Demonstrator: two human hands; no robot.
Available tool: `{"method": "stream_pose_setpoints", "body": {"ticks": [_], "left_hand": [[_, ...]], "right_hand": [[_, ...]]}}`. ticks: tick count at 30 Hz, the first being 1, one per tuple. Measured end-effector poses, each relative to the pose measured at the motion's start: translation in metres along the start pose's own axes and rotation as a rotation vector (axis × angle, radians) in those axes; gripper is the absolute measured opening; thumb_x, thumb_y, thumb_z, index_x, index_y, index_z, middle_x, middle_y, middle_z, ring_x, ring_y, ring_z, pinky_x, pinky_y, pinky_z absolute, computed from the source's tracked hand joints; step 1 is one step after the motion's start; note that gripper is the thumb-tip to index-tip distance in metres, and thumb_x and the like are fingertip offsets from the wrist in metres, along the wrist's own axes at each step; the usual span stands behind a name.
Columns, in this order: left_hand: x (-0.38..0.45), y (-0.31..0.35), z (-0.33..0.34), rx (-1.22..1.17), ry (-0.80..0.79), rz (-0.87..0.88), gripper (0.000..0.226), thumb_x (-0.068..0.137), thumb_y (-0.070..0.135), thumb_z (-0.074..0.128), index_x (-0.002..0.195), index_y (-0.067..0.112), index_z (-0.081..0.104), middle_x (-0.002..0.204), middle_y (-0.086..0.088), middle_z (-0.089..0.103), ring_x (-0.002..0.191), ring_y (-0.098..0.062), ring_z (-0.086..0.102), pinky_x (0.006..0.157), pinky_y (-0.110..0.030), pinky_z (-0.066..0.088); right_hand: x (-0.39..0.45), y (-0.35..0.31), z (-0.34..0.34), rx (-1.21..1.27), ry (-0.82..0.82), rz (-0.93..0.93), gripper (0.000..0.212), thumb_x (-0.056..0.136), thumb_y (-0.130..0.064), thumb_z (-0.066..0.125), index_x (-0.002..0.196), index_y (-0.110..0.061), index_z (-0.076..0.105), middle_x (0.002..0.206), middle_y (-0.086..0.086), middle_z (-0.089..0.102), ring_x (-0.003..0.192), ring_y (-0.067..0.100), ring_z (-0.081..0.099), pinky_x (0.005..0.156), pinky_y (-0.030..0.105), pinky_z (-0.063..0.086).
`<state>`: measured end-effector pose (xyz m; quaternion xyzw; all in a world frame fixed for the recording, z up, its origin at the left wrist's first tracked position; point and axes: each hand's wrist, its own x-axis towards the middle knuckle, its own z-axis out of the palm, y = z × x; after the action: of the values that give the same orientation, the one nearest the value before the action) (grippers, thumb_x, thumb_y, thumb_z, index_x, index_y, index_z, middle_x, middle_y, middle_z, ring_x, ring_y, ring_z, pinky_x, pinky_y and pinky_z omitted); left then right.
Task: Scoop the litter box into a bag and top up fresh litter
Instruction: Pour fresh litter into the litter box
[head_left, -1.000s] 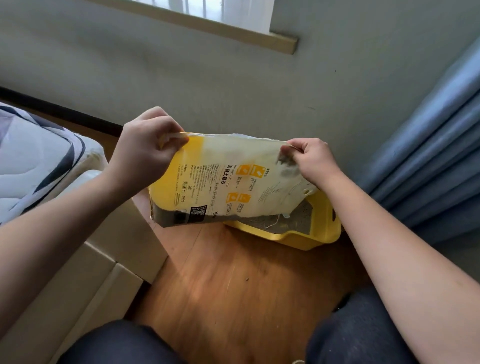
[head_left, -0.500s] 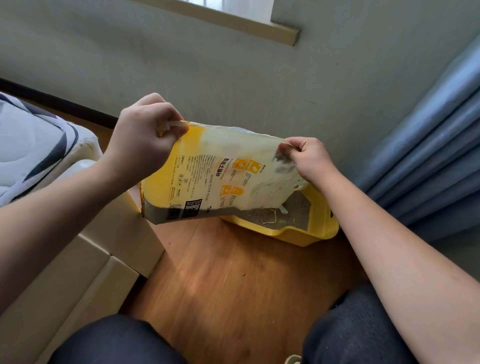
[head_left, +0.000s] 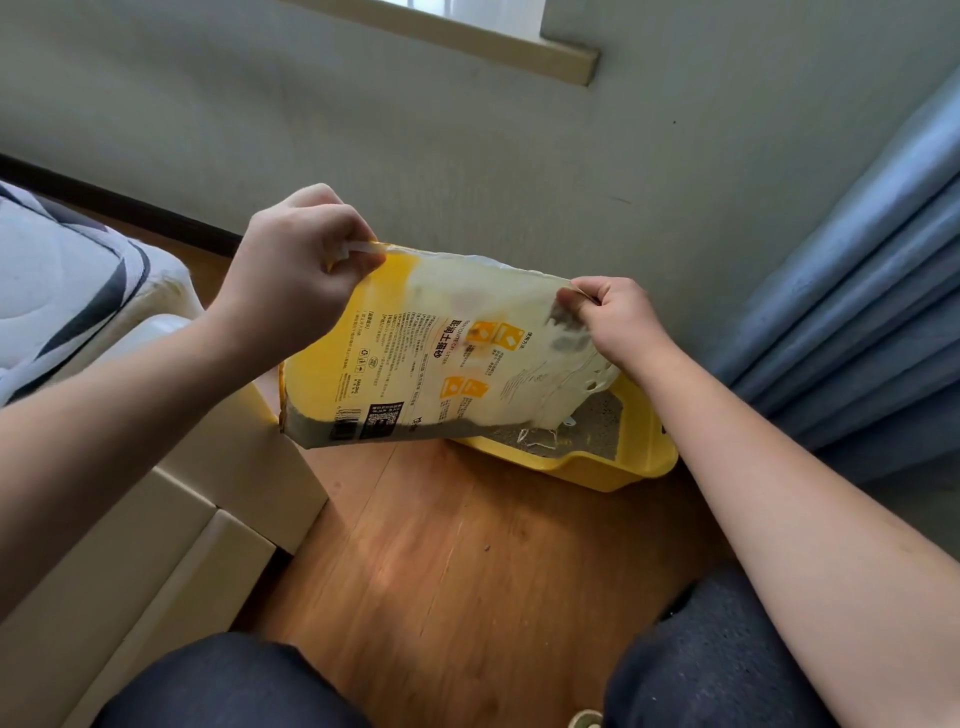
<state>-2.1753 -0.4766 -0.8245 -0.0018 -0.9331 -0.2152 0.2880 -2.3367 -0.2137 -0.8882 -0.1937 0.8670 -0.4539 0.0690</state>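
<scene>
A yellow and white litter bag (head_left: 415, 353) with printed text hangs tilted in the air, its lower right end over the yellow litter box (head_left: 644, 452). My left hand (head_left: 296, 275) pinches the bag's upper left corner. My right hand (head_left: 618, 317) grips its upper right corner. The box stands on the wooden floor against the wall and holds grey litter (head_left: 597, 421); the bag hides most of it. A pale scoop-like object (head_left: 569, 420) lies partly hidden in the litter.
A cream bed frame (head_left: 171, 499) with a striped mattress (head_left: 67, 280) stands at left. Blue curtains (head_left: 857, 291) hang at right. My knees (head_left: 234, 680) are at the bottom, with wooden floor (head_left: 467, 571) between them and the box.
The bag has been raised slightly at its left corner, tilting more toward the box. More of the grey litter in the box shows under the bag.
</scene>
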Motion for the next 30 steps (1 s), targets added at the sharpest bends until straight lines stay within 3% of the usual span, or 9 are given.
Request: {"method": "stream_pose_setpoints", "body": {"ticks": [5, 15, 20, 25, 30], "left_hand": [[-0.001, 0.001, 0.001, -0.002, -0.012, 0.001, 0.011, 0.088, 0.012, 0.068, 0.092, 0.002, 0.07, 0.09, -0.005, 0.057, 0.08, -0.017, 0.053, 0.064, -0.014, 0.039], [-0.002, 0.002, 0.002, -0.001, -0.024, 0.015, 0.011, 0.088, 0.012, 0.068, 0.092, 0.001, 0.07, 0.09, -0.009, 0.058, 0.08, -0.02, 0.054, 0.063, -0.016, 0.04], [-0.002, 0.004, 0.002, 0.007, -0.029, 0.025, 0.013, 0.088, 0.012, 0.069, 0.092, 0.0, 0.071, 0.09, -0.011, 0.059, 0.079, -0.021, 0.055, 0.063, -0.017, 0.041], [-0.002, 0.007, 0.005, 0.017, -0.008, 0.02, 0.011, 0.086, 0.011, 0.07, 0.089, 0.001, 0.071, 0.088, -0.008, 0.058, 0.077, -0.018, 0.053, 0.062, -0.015, 0.037], [-0.001, 0.013, 0.008, 0.008, -0.003, 0.02, 0.011, 0.086, 0.012, 0.07, 0.089, 0.001, 0.071, 0.087, -0.008, 0.058, 0.076, -0.018, 0.052, 0.063, -0.014, 0.036]], "right_hand": [[0.0, 0.003, 0.001, 0.016, 0.0, 0.011, 0.025, 0.094, -0.029, 0.059, 0.071, -0.028, 0.071, 0.068, -0.015, 0.07, 0.059, -0.008, 0.06, 0.051, 0.006, 0.042], [0.001, 0.011, 0.002, -0.018, 0.004, -0.01, 0.026, 0.093, -0.031, 0.06, 0.07, -0.033, 0.071, 0.07, -0.017, 0.07, 0.066, -0.003, 0.062, 0.061, 0.015, 0.045], [0.001, 0.014, 0.003, -0.005, 0.0, -0.019, 0.025, 0.094, -0.031, 0.059, 0.073, -0.03, 0.072, 0.071, -0.017, 0.071, 0.065, -0.006, 0.061, 0.057, 0.006, 0.043], [0.005, 0.015, 0.002, 0.006, 0.006, -0.039, 0.024, 0.094, -0.028, 0.059, 0.074, -0.026, 0.072, 0.072, -0.012, 0.071, 0.068, -0.002, 0.064, 0.061, 0.014, 0.047], [0.006, 0.02, -0.004, -0.032, 0.042, -0.042, 0.022, 0.093, -0.031, 0.06, 0.075, -0.026, 0.072, 0.074, -0.012, 0.072, 0.077, 0.009, 0.066, 0.078, 0.031, 0.052]]}}
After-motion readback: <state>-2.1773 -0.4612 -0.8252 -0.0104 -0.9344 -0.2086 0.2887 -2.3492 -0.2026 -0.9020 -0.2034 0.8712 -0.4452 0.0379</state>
